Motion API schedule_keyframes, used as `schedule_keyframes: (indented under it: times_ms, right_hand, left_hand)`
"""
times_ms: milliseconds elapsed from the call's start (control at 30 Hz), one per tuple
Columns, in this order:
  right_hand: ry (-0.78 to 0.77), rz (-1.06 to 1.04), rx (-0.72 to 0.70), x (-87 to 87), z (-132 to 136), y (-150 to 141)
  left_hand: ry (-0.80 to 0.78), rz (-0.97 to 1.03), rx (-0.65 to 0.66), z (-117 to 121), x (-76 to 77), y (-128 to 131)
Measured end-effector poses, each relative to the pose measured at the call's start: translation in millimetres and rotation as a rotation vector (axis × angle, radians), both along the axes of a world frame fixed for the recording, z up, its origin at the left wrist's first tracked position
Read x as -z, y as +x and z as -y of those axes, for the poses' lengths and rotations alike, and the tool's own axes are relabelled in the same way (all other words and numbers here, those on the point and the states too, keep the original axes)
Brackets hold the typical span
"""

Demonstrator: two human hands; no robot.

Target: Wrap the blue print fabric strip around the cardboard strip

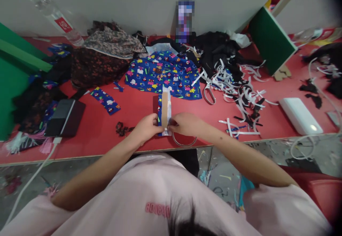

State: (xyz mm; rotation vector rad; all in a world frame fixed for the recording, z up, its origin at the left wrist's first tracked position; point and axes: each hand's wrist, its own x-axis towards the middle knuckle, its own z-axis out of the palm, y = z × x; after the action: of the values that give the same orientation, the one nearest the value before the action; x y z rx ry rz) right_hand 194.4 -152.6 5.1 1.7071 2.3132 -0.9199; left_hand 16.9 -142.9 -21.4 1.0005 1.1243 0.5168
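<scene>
broadly, a long red tabletop (136,104) beneath everything, with a dark brown floral cloth (98,65) heaped at the back left. next in size, a blue cloth printed with colourful animals (165,74), spread at the centre just beyond the hands, and black fabric (213,47) bunched behind it to the right. on the near side, left hand (145,127) and right hand (185,122) close together at the lower end of a narrow blue-printed fabric piece with white edging (160,109). left thumb and curled fingers pinching its lower left edge; right thumb and forefinger apparently pinching the lower right, other right fingers bent in, exact contact too small to tell.

along that piece, a flat tan strip, seemingly card (165,109), already laid lengthwise, between a blue margin on the left and white on the right. by the look of it, aligned but not fully wrapped; no stitching visible.

smaller again, metal scissors (208,83) beside the animal-print cloth, out of both hands, and a loose rectangular blue printed patch (106,100) apart to the left. smallest, thin white trimmings (244,93) scattered at right.
</scene>
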Motion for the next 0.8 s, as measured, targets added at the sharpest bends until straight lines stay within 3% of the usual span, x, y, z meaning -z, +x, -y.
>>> schedule_keyframes:
  times_ms: [200, 433, 800]
  right_hand:
    - [0.024, -0.142, 0.079, -7.4, 8, 8]
    - [0.082, -0.082, 0.071, -14.8, 12, -2]
    - [0.354, 0.055, 0.092, -37.8, 30, -32]
  left_hand:
    - [-0.108, 0.124, -0.042, 2, -6.0, 3]
    - [-0.061, 0.18, -0.062, 3, 0.3, 3]
    - [-0.009, 0.224, -0.141, 4, -3.2, -7]
